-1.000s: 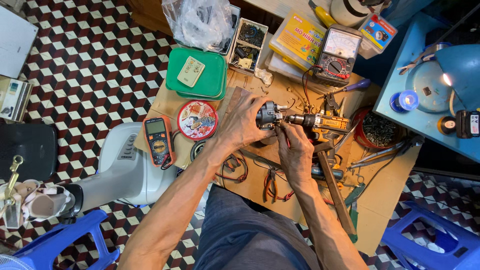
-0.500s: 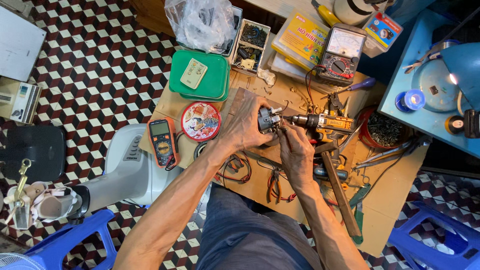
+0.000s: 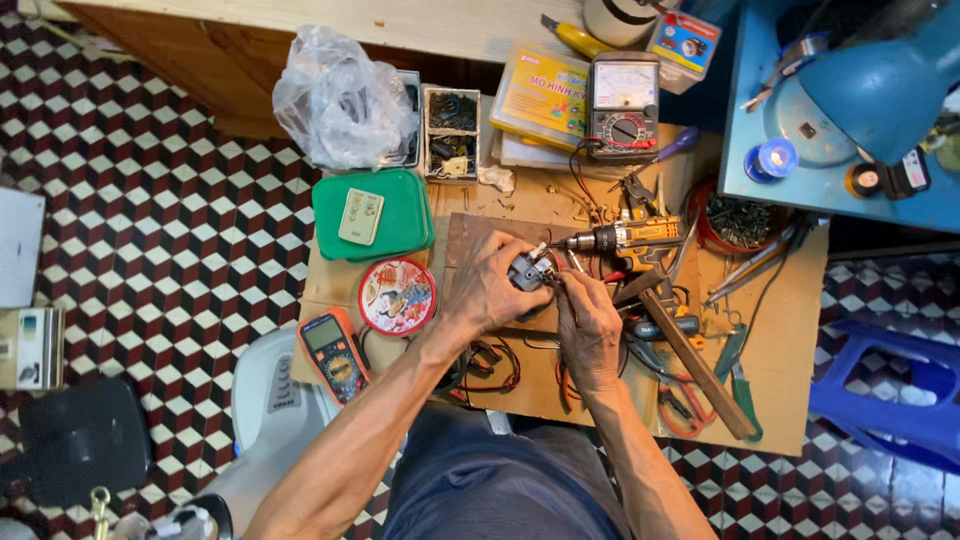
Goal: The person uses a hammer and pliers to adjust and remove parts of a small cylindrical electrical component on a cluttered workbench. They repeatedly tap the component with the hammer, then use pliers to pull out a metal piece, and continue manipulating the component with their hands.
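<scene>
My left hand (image 3: 488,292) grips a small dark grey part (image 3: 526,272) over a brown wooden board (image 3: 470,235) on the low cardboard-covered table. My right hand (image 3: 590,322) is closed just to the right of it. Its fingers pinch a thin dark tool whose tip meets the part. A yellow and black cordless drill (image 3: 628,240) lies on the board just beyond my hands, with its chuck pointing left towards the part.
An orange multimeter (image 3: 335,355), a round red tin lid (image 3: 397,297) and a green box (image 3: 400,215) lie to the left. An analog meter (image 3: 623,108), a parts box (image 3: 452,135) and a plastic bag (image 3: 340,100) sit behind. Right: hammer (image 3: 695,365), pliers (image 3: 742,388), screw bowl (image 3: 735,220), blue stool (image 3: 890,395).
Both hands have drawn the small part a little towards me, away from the drill's chuck. The drill and the other tools have stayed where they were.
</scene>
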